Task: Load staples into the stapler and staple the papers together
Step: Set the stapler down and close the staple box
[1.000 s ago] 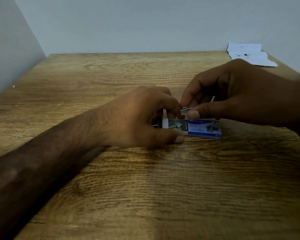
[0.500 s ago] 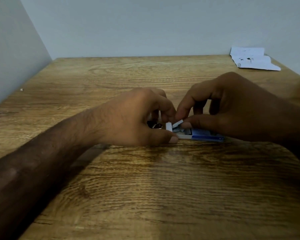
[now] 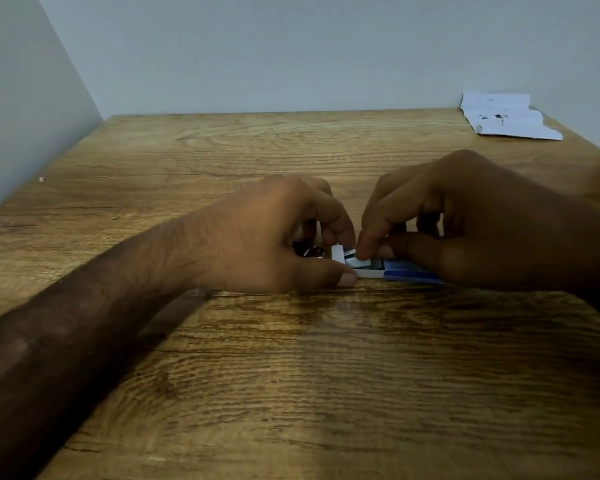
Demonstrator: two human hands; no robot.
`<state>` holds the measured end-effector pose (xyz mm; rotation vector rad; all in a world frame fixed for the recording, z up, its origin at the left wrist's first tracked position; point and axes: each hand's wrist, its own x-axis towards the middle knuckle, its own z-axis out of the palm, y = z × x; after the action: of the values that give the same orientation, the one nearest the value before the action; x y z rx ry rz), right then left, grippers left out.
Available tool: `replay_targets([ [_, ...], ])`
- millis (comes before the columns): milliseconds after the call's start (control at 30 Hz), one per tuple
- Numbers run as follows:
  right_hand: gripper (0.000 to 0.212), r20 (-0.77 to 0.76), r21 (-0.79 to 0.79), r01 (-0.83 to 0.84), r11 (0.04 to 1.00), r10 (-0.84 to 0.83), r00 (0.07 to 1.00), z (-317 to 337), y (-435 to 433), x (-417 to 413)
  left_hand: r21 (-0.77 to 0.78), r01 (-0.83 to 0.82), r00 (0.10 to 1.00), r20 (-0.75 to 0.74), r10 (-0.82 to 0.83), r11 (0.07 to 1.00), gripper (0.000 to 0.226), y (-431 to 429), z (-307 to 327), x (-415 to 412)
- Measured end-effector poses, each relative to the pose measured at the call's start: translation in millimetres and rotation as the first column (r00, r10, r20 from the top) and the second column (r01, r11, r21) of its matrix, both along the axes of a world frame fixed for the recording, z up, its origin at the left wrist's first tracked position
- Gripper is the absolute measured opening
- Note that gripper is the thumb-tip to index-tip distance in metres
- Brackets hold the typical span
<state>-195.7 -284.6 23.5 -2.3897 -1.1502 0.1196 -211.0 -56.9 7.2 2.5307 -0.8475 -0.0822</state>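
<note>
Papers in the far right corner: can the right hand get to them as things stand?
Probably yes. Only bare table lies between the right hand and the papers. But it pinches staples in the staple box, so it must let go first.

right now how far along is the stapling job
Done: the staple box is slid open, staples showing in its tray. In hand: the right hand pinches the staples while the left hand holds the tray end. Left: loading, then stapling the papers, lying at the far right corner.
</note>
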Motion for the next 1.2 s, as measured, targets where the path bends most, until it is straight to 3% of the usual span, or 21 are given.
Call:
replay_targets([
  [167,0.018,-0.045,0.078,0.011,0.997,-0.007,0.999,6.9,-9.5,3.0,0.028,0.001,1.0,0.002,-0.002,1.0,0.035,0.6,2.6,-0.4],
  [300,0.055,-0.15,-0.124,0.022,0.992,-0.04,0.988,11.9,-21.1,9.0,0.032,-0.024,0.999,-0.044,0.026,0.999,0.039,3.6,5.5,-0.1],
  [400,0.063,-0.206,-0.207,0.017,0.978,-0.06,0.977,12.7,-23.5,8.0,0.004,-0.034,0.997,-0.066,0.034,0.999,0.033,4.0,6.6,0.6],
  [533,0.055,-0.21,-0.22,0.041,0.975,-0.089,0.974,10.4,-21.3,9.3,-0.022,-0.052,0.995,-0.089,0.05,0.998,0.028,4.1,6.4,0.3],
  [667,0.04,-0.235,-0.131,0.085,0.988,-0.115,0.965,9.2,-20.6,8.9,-0.051,-0.067,0.996,-0.058,0.064,0.996,0.027,2.8,3.8,-1.2],
  [1067,0.043,-0.17,-0.047,0.161,0.986,-0.167,0.971,7.7,-13.2,8.4,-0.115,-0.132,0.988,0.058,0.14,0.985,0.035,-6.4,-3.2,-3.5],
  [1200,0.041,-0.16,-0.025,0.159,0.987,-0.161,0.974,6.7,-13.9,9.2,-0.147,-0.158,0.977,0.12,0.176,0.977,0.024,-7.5,-6.6,-2.9],
])
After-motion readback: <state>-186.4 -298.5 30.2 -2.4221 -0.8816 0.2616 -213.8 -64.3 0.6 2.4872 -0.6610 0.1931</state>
